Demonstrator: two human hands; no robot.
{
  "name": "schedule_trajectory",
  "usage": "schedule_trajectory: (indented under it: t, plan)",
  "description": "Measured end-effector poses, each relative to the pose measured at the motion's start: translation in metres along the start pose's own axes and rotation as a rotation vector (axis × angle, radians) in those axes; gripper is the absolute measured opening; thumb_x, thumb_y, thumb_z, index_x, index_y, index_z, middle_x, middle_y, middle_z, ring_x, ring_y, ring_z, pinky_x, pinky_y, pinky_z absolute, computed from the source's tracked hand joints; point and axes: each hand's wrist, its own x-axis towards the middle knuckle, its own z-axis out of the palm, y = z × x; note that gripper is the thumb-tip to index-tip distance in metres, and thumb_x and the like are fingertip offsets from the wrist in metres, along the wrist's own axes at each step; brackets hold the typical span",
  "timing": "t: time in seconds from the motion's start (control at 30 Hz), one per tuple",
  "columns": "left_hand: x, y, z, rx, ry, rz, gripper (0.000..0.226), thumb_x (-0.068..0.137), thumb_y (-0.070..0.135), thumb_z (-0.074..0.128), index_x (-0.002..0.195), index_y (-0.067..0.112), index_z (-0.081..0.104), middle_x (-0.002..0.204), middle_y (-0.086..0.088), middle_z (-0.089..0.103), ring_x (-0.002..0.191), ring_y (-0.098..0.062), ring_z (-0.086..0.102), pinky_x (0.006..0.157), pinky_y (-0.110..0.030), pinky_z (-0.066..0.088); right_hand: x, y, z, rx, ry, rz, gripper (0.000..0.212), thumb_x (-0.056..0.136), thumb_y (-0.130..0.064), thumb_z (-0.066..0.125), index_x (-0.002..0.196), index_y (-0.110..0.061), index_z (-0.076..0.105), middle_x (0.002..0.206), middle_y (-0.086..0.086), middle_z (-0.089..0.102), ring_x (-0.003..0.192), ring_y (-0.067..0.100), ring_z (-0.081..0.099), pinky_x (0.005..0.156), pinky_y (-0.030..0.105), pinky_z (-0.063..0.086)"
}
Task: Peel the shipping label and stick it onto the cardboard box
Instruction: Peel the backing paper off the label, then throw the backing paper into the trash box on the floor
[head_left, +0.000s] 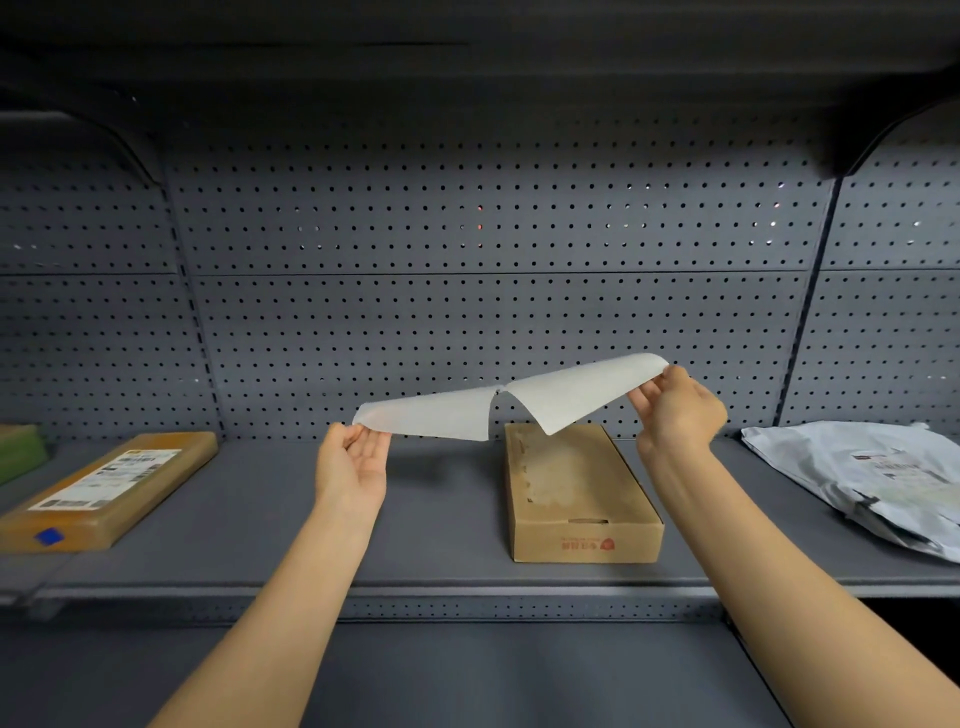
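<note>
A white shipping label sheet (498, 402) hangs in the air above the shelf, spread in two halves that meet at a thin joint in the middle. My left hand (353, 460) pinches its left end, palm up. My right hand (675, 408) pinches its right end, higher up. Below the sheet's right half a brown cardboard box (576, 493) lies flat on the grey shelf (441, 519), with a pale torn patch on its top and a red mark on its front side. I cannot tell which half is label and which is backing.
A flat brown parcel (104, 491) with a printed label and a blue sticker lies at the shelf's left. A grey plastic mailer bag (872, 478) lies at the right. A perforated back panel (493, 286) stands behind, and a lower shelf (467, 675) sits below.
</note>
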Motion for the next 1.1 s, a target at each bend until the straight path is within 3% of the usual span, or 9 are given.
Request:
schedule_trajectory:
  t: [0.17, 0.53, 0.7, 0.83, 0.97, 1.1]
  plan:
    - [-0.006, 0.004, -0.001, -0.013, 0.013, 0.040, 0.021, 0.087, -0.001, 0.037, 0.074, 0.007, 0.051, 0.090, -0.011, 0.060, 0.088, -0.021, 0.062, 0.092, -0.032, 0.048, 0.003, 0.002, 0.000, 0.066, 0.013, -0.015, 0.019, 0.087, 0.000, 0.043, 0.076, -0.008, 0.056, 0.079, 0.006, 0.067, 0.079, 0.022, 0.069, 0.061, 0.024, 0.058]
    - [-0.044, 0.033, -0.011, 0.109, 0.002, 0.177, 0.019, 0.088, -0.001, 0.039, 0.075, 0.007, 0.051, 0.093, -0.015, 0.058, 0.087, -0.024, 0.060, 0.092, -0.039, 0.046, -0.034, 0.023, 0.031, 0.018, -0.213, 0.112, 0.023, 0.090, -0.005, 0.044, 0.069, -0.012, 0.054, 0.067, 0.001, 0.060, 0.055, 0.010, 0.063, 0.059, 0.026, 0.057]
    - [-0.076, 0.056, -0.023, 0.146, 0.041, 0.298, 0.018, 0.088, 0.000, 0.040, 0.075, 0.005, 0.052, 0.092, -0.014, 0.059, 0.087, -0.024, 0.061, 0.091, -0.040, 0.047, -0.059, 0.037, 0.041, 0.013, -0.347, 0.202, 0.022, 0.090, -0.006, 0.043, 0.072, -0.011, 0.054, 0.074, 0.002, 0.061, 0.071, 0.015, 0.062, 0.062, 0.023, 0.060]
    - [-0.113, 0.071, -0.042, 0.147, 0.114, 0.418, 0.020, 0.087, 0.000, 0.040, 0.070, 0.005, 0.049, 0.089, -0.014, 0.057, 0.087, -0.025, 0.061, 0.086, -0.042, 0.049, -0.089, 0.049, 0.043, 0.001, -0.433, 0.332, 0.019, 0.090, -0.005, 0.044, 0.075, -0.010, 0.054, 0.076, 0.004, 0.062, 0.081, 0.020, 0.061, 0.066, 0.027, 0.060]
    - [-0.156, 0.084, -0.067, 0.118, 0.219, 0.525, 0.020, 0.088, 0.002, 0.040, 0.071, 0.004, 0.049, 0.088, -0.014, 0.055, 0.086, -0.028, 0.061, 0.087, -0.043, 0.047, -0.129, 0.057, 0.034, -0.013, -0.529, 0.445, 0.021, 0.091, -0.005, 0.044, 0.074, -0.012, 0.054, 0.074, 0.003, 0.061, 0.077, 0.018, 0.060, 0.072, 0.032, 0.059]
    - [-0.207, 0.096, -0.099, 0.119, 0.332, 0.622, 0.020, 0.088, 0.003, 0.040, 0.070, 0.005, 0.049, 0.086, -0.012, 0.052, 0.086, -0.027, 0.060, 0.080, -0.041, 0.049, -0.173, 0.065, 0.018, -0.048, -0.618, 0.558, 0.021, 0.091, -0.007, 0.046, 0.073, -0.014, 0.054, 0.077, 0.002, 0.063, 0.083, 0.019, 0.062, 0.065, 0.028, 0.057]
